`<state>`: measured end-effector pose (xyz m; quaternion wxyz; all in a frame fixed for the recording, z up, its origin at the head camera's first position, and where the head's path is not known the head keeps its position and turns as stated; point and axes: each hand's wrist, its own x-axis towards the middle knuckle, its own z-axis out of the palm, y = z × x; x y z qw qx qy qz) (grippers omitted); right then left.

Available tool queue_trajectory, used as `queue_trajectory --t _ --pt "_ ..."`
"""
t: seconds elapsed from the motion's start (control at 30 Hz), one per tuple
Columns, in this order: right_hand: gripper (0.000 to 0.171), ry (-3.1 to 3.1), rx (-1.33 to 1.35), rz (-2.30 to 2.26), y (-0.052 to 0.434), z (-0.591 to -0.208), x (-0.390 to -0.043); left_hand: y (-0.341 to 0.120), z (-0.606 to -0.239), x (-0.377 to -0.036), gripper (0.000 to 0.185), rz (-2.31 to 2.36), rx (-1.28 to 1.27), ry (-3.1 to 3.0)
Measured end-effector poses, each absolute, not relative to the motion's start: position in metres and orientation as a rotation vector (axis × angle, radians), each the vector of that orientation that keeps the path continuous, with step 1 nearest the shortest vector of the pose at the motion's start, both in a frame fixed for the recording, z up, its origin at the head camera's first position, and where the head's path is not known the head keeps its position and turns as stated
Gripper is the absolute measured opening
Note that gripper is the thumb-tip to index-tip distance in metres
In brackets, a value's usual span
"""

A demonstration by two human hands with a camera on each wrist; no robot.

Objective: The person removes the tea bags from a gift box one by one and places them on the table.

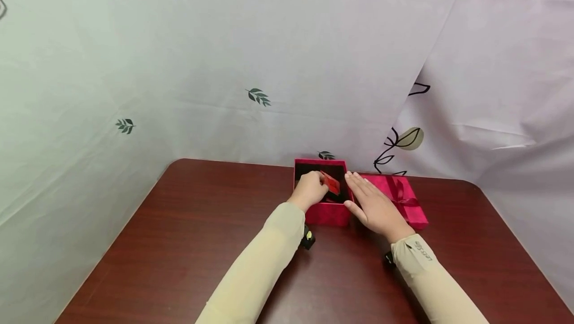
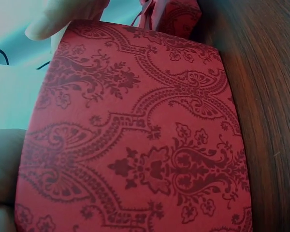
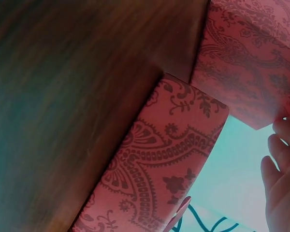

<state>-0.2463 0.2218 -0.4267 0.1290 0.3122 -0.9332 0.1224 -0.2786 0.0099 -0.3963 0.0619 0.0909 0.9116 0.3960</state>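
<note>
While my left hand [image 1: 309, 189] pinches a small red card [image 1: 330, 182] over the open red box [image 1: 326, 212], my right hand [image 1: 374, 208] lies flat beside it, covering part of the bow lid [image 1: 405, 199] on the table [image 1: 188, 234].

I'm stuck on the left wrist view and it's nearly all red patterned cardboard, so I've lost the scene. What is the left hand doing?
Observer: In the head view the left hand pinches a small red card over the open red box.
Operator: Where is the box's lid?
Observer: The lid, with a ribbon bow on top, lies on the table just right of the box.
Operator: And the right hand?
Observer: The right hand lies flat with straight fingers, between box and lid, against the box's right wall.
</note>
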Motion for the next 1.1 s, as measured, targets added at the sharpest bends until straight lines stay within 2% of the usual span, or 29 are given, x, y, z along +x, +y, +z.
queue_trajectory --t 0.2,0.47,0.77,1.1 --pt "0.065 -2.723 0.898 0.345 0.223 -0.428 -0.248 0.011 -0.395 -0.277 0.018 1.186 0.265 2.787" --pt "0.064 -2.73 0.888 0.376 0.222 -0.428 -0.248 0.012 -0.396 -0.275 0.014 1.215 0.27 2.911" --pt "0.064 -2.735 0.88 0.397 0.222 -0.429 -0.249 0.013 -0.396 -0.271 0.003 1.327 0.141 2.921" --pt "0.063 -2.707 0.888 0.404 0.22 -0.431 -0.249 0.012 -0.395 -0.266 0.014 1.433 0.08 2.996"
